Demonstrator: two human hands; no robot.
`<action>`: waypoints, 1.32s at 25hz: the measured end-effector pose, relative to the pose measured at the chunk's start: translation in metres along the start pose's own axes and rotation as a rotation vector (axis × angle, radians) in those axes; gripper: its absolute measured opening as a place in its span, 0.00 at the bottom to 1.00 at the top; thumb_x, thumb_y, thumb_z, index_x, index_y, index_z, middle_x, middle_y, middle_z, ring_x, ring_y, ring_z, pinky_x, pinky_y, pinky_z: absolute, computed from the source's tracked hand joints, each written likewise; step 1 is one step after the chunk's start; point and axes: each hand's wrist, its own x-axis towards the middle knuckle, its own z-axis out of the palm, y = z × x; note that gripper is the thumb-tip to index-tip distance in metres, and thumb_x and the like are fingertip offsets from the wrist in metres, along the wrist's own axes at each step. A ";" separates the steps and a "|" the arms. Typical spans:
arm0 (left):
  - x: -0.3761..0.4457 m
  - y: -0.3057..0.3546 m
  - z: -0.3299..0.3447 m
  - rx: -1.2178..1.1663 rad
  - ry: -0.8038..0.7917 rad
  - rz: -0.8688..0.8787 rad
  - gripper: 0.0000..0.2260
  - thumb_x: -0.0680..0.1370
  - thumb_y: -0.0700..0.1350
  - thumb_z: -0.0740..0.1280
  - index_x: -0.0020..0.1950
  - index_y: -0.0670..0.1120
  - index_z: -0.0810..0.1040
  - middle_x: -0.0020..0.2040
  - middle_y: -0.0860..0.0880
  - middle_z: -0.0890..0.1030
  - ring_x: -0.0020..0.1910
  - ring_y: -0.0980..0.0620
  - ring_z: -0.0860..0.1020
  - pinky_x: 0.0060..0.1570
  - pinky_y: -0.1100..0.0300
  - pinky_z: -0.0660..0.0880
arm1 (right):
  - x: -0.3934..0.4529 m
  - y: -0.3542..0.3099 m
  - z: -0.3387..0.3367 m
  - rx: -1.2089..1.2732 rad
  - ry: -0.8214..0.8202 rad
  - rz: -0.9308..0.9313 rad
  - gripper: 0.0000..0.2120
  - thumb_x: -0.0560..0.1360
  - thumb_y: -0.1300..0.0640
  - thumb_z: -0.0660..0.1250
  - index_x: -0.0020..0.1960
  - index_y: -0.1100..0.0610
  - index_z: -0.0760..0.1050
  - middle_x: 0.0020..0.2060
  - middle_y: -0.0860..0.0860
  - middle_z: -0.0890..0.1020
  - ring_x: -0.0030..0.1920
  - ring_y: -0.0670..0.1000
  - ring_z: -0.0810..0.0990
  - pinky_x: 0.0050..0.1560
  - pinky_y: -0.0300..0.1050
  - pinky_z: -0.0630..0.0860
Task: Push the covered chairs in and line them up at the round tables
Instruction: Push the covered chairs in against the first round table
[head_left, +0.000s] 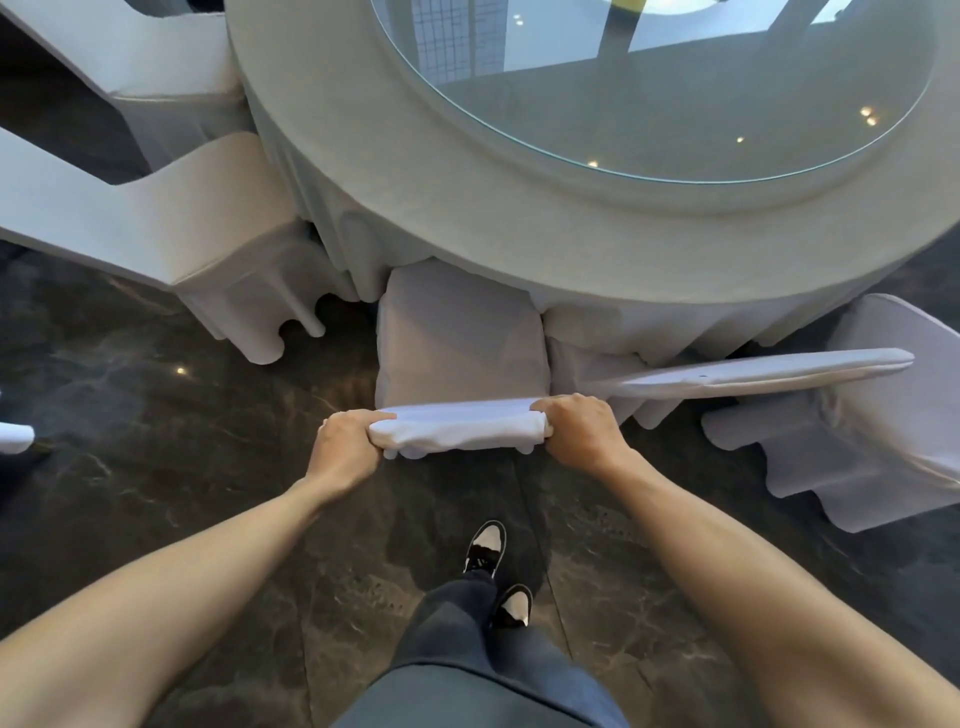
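A chair in a white cover (460, 338) stands right in front of me, its seat partly under the edge of the round table (363, 171). My left hand (345, 449) grips the left end of its backrest top, and my right hand (579, 428) grips the right end. The table wears a pale cloth hanging to the floor and carries a round glass top (675, 88). Another covered chair (852, 405) sits close on the right, its backrest angled toward mine.
Two more covered chairs (208, 234) (150, 67) stand at the table's left side. A white object (15, 436) pokes in at the far left edge. The floor is dark marble (156, 415); my legs and shoes (488, 551) are just behind the chair.
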 end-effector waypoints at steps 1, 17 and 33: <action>-0.001 0.005 0.001 0.009 -0.021 -0.002 0.16 0.71 0.39 0.68 0.54 0.51 0.86 0.51 0.44 0.86 0.51 0.41 0.81 0.53 0.53 0.75 | -0.002 0.004 -0.002 0.010 0.015 0.014 0.10 0.65 0.57 0.68 0.46 0.48 0.80 0.42 0.48 0.84 0.45 0.56 0.82 0.42 0.47 0.76; 0.004 0.019 0.003 0.121 -0.029 -0.005 0.18 0.68 0.35 0.65 0.50 0.54 0.86 0.43 0.45 0.85 0.43 0.43 0.80 0.42 0.55 0.73 | 0.005 0.008 -0.015 0.053 0.021 0.077 0.18 0.66 0.60 0.69 0.54 0.48 0.82 0.46 0.51 0.85 0.49 0.58 0.82 0.48 0.50 0.78; 0.007 0.144 0.060 0.404 -0.224 0.447 0.10 0.71 0.44 0.64 0.52 0.48 0.76 0.50 0.43 0.82 0.48 0.40 0.79 0.41 0.53 0.69 | -0.050 0.062 -0.056 0.233 -0.001 0.137 0.17 0.75 0.55 0.64 0.63 0.53 0.77 0.60 0.49 0.81 0.60 0.53 0.78 0.59 0.53 0.75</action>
